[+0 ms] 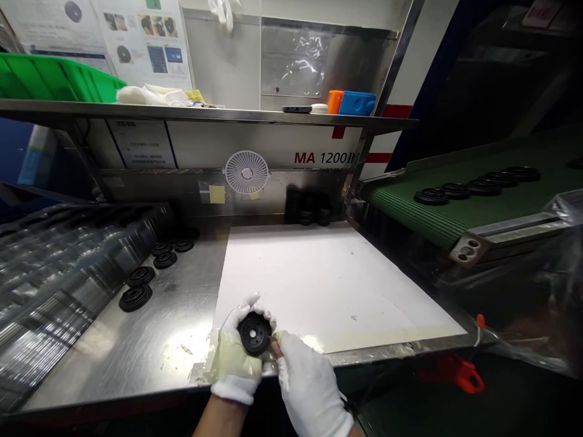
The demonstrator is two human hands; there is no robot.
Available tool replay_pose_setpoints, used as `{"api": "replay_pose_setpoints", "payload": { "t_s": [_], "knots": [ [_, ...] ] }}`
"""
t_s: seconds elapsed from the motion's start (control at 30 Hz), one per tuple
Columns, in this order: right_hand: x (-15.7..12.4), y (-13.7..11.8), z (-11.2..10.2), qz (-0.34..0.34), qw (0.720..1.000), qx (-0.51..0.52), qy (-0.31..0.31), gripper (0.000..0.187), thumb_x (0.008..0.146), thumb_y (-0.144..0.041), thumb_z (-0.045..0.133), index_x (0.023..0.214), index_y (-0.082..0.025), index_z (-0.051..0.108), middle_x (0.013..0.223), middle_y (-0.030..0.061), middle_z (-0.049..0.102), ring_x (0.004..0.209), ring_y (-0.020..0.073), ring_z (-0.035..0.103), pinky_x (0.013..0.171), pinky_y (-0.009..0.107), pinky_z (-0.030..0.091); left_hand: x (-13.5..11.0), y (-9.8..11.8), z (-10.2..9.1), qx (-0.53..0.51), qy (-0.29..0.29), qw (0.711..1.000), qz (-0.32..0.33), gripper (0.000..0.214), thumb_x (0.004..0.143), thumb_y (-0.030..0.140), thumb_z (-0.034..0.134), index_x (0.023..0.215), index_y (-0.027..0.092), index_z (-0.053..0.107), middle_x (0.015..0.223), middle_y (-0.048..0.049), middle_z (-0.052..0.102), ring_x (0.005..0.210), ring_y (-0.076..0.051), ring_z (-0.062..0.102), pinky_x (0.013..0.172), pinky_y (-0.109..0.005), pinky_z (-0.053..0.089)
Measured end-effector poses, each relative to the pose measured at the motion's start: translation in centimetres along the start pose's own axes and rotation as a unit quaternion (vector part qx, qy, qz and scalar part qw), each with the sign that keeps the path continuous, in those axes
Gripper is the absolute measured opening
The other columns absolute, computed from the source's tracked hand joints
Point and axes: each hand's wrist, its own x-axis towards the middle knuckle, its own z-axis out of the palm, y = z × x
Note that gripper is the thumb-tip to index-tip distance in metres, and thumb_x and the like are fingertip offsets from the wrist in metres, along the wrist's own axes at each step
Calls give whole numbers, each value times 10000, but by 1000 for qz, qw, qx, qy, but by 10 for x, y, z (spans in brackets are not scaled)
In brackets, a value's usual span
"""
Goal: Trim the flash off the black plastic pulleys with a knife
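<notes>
My left hand (235, 358), in a white cotton glove with yellowish tape around the fingers, holds a round black rubber moulded disc (254, 334) with a central hole. My right hand (310, 383), also gloved, has its fingertips pinched on the disc's right rim. Both hands are over the front edge of a white sheet (328, 285) lying on the stainless steel table (150, 340). The disc's underside is hidden by my left hand. Several similar black ribbed discs (140, 285) lie on the steel to the left.
A green conveyor belt (455, 203) at the right carries a row of black discs (478, 185). Stacked clear plastic trays (59, 285) fill the left side. More black stacks (307, 206) stand at the back, beneath a steel shelf (204, 112) holding a green crate (50, 79).
</notes>
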Motion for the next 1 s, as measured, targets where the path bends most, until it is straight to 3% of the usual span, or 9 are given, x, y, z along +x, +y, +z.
{"api": "replay_pose_setpoints", "payload": {
  "t_s": [0.13,0.23,0.33,0.4,0.6,0.73,0.87,0.93,1.0],
  "knots": [
    [-7,-7,7,-13,1000,7,-10,173,850,-234,366,781,-249,524,623,-15,605,528,165,552,506,300,218,4,-8,3,-17,9,998,58,197,695,85,596,880,145,629,634,-6,557,603,-110,547,602,-248,510],
    [-9,-11,9,-9,1000,9,-22,175,848,-236,359,785,-254,521,629,-15,600,538,173,558,511,307,215,6,-8,2,-16,25,995,92,240,687,76,593,914,145,624,691,-25,596,682,-136,587,702,-303,525],
    [-5,-8,4,-2,1000,10,-14,202,866,-252,348,768,-250,525,624,-12,607,529,172,551,511,301,214,4,-3,-1,-2,14,1000,25,294,694,126,555,983,117,611,822,-108,638,810,-231,615,735,-409,521],
    [-3,-4,0,1,1000,11,-6,190,859,-247,362,766,-248,528,630,-9,611,536,174,551,515,295,219,2,0,-2,6,-9,1000,-18,321,695,142,522,1002,104,607,786,-114,630,770,-238,614,693,-417,522],
    [-7,-8,6,5,1000,7,1,195,860,-251,353,760,-250,520,586,-16,589,501,170,541,500,301,199,4,-4,3,-7,-6,999,44,187,698,113,578,878,134,619,626,-10,549,596,-123,541,587,-262,499],
    [-7,-14,8,-1,1000,7,8,196,852,-249,351,737,-248,510,588,-12,590,502,171,533,503,306,188,4,-5,5,-18,8,997,78,222,697,92,587,906,157,616,671,-8,571,674,-126,575,695,-286,516],
    [-3,-7,1,-7,1000,13,17,186,853,-237,365,758,-239,524,610,-9,601,522,165,536,509,293,211,-1,0,1,20,-25,999,3,369,704,133,540,1071,141,581,817,-103,622,818,-239,609,708,-426,521],
    [-2,-3,-1,-1,1000,12,19,186,856,-238,367,778,-235,536,614,-5,603,524,167,537,509,290,218,-2,1,0,31,-40,999,-17,388,706,145,529,1091,135,574,754,-84,605,732,-215,602,662,-409,525],
    [-4,-1,0,5,1000,19,14,193,865,-241,363,790,-233,541,603,-6,598,523,166,536,511,287,225,0,0,0,26,-39,999,12,355,712,141,554,1066,149,587,673,-32,567,635,-157,569,633,-344,521]
  ]
}}
